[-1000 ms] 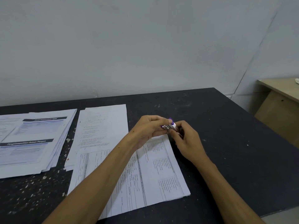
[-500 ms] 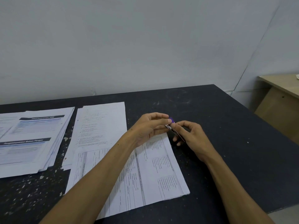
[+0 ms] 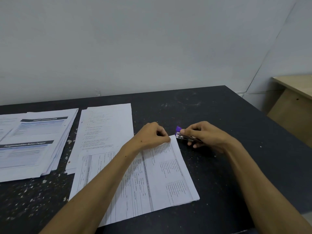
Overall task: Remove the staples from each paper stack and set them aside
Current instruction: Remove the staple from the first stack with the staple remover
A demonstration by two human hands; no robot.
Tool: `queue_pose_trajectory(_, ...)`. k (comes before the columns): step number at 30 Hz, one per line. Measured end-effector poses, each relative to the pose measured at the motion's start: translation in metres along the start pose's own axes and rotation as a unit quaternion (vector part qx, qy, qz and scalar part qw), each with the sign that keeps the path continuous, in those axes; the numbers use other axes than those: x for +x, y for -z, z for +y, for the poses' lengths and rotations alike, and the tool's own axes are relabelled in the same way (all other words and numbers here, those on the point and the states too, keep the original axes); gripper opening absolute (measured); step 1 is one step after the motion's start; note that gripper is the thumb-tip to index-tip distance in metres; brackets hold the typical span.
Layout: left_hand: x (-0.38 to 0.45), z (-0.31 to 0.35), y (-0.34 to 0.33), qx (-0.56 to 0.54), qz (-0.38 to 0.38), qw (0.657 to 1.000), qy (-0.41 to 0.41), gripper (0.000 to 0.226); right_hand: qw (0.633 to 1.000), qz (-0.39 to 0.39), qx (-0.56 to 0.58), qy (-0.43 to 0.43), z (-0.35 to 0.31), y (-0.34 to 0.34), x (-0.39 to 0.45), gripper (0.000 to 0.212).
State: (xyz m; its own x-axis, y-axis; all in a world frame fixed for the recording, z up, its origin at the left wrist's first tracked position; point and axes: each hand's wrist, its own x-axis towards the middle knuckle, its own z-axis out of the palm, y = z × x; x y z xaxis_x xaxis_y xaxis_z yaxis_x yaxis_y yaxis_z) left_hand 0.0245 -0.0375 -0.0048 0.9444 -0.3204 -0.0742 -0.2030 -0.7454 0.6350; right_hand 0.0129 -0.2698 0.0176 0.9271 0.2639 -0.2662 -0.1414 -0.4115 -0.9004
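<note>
the right hand (image 3: 207,135) is curled around a small stapler (image 3: 184,136), purple at its far-left tip with a metal body, holding it just off the far right corner of the stack (image 3: 145,179). the tool's long axis runs roughly left to right, its metal nose pointing left at that corner and seeming to touch or nearly touch the paper's edge; which, i cannot tell. the left hand (image 3: 152,135) lies on the same corner, fingers curled with the fingertips pressing or pinching the top sheet right at the corner; whether it holds a loose staple is too small to see.

the stack being worked lies on the dark table (image 3: 219,115) in front of the person, printed with tables, its long side running from near left to far right. the corner where the staple would sit is its far right one, between the two hands, so both hands are already on it and the right, with the tool, is the one that has to close the last small gap. no staple can be made out at this size.

judging by this, the step in hand is prying at that corner.

to the left, partly under this stack, lies a second sheaf (image 3: 108,125) of text pages, and further left a fanned pile (image 3: 38,141) with dark headers. at far right a pale wooden desk (image 3: 293,92) stands apart against the wall.
</note>
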Motion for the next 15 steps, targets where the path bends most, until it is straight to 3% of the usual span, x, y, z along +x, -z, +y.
queue_pose_trajectory(15,-0.007,0.002,0.000,-0.042,-0.004,0.999,-0.005,0.010,0.991,-0.073,-0.107,-0.015,-0.018,0.006,0.014,0.032)
